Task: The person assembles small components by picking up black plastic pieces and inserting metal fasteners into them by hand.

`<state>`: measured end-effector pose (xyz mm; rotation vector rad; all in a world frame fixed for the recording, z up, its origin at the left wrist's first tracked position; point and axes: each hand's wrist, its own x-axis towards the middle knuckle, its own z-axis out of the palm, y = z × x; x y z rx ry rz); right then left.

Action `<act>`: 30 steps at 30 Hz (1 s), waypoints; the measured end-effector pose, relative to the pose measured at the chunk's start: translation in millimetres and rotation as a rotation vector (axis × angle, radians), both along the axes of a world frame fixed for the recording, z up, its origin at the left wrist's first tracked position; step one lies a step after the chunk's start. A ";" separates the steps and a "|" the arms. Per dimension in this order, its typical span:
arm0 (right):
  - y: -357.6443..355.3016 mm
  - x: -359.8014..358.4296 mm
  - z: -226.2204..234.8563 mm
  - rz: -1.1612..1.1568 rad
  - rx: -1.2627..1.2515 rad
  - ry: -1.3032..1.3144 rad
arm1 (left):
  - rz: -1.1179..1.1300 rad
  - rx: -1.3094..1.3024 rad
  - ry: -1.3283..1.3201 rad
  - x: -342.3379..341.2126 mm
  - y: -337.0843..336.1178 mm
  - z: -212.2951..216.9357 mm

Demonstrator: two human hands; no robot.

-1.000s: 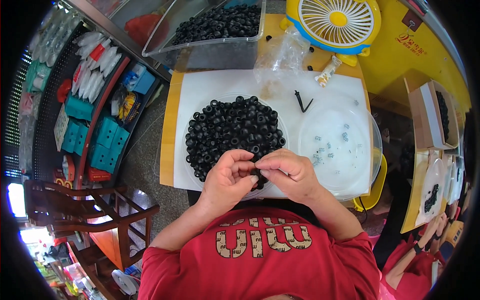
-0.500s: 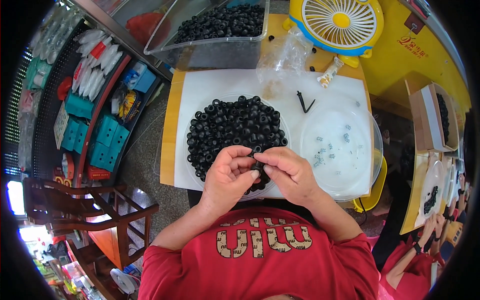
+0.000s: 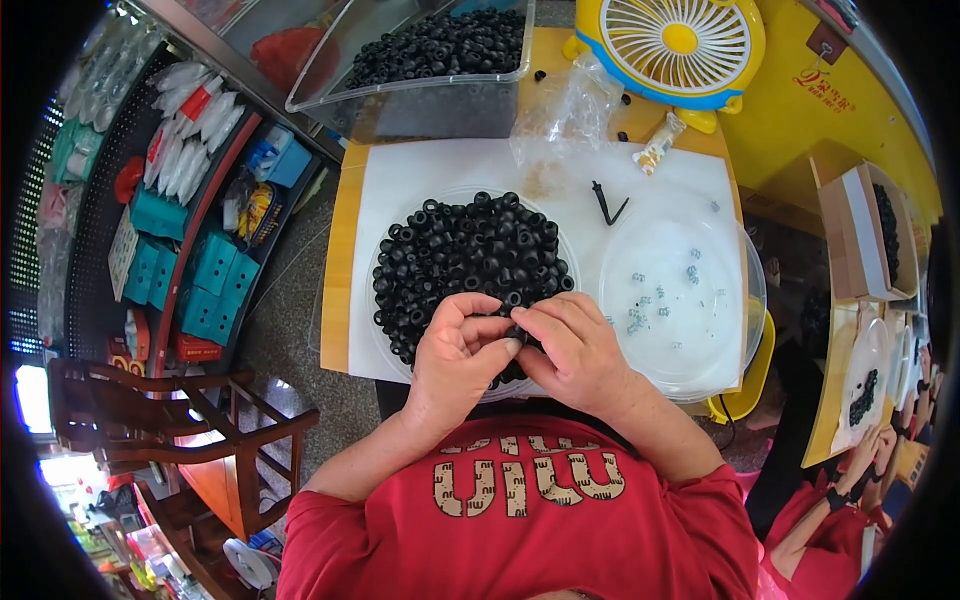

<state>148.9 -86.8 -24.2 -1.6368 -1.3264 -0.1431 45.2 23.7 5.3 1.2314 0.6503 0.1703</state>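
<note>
In front of me a round clear tray (image 3: 574,250) carries a heap of small black ring-shaped parts (image 3: 465,245). Over its near edge my left hand (image 3: 458,350) and my right hand (image 3: 578,348) meet, fingertips pinched together. Between them is a small black part (image 3: 519,333), mostly covered by the fingers. Both hands seem closed on it. Right of the heap, a second round clear tray (image 3: 690,345) has several tiny bluish-grey bits (image 3: 693,272), perhaps springs, scattered in it. A thin black V-shaped tool (image 3: 606,204) lies just beyond that tray.
Behind the heap stands a clear bin (image 3: 430,122) of similar black parts. A crumpled plastic bag (image 3: 570,115), a small wrapper (image 3: 660,145) and a yellow-blue fan (image 3: 680,45) are at the back. Wooden chairs (image 3: 190,420) stand left; another person's hands (image 3: 868,452) work far right.
The fingers of my right hand have shifted slightly and curled in closer around the small black part. My left hand is almost still.
</note>
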 end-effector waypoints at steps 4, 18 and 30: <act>-3.7 8.7 11.1 0.138 -0.122 0.243 | 0.015 -0.035 -0.044 0.4 2.0 -2.8; -4.5 12.3 11.2 0.116 -0.108 0.217 | -0.067 0.112 -0.003 -0.6 1.0 1.0; -1.2 3.6 8.4 0.005 -0.064 -0.037 | 0.019 -0.041 -0.039 3.0 -1.1 -2.3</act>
